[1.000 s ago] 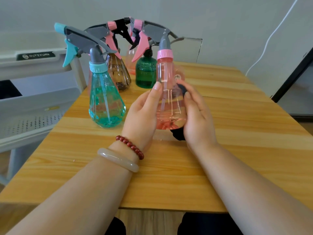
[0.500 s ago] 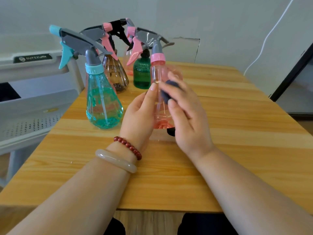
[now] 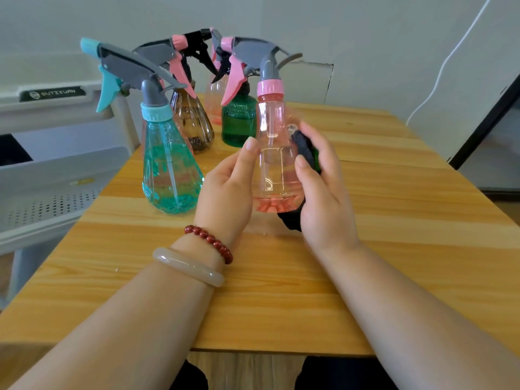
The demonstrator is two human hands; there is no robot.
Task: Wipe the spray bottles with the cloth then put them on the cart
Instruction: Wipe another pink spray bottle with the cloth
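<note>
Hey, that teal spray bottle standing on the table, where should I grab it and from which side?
Probably by the upper body just under the teal collar, where the teal bottle tapers narrow enough for fingers to wrap. Come from the near side: its trigger juts left toward the cart, and the brown bottle stands close behind it.

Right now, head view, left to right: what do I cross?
cart → teal bottle → left hand → pink bottle → right hand → cable. Skipped as overlapping: cloth, rear bottles.
</note>
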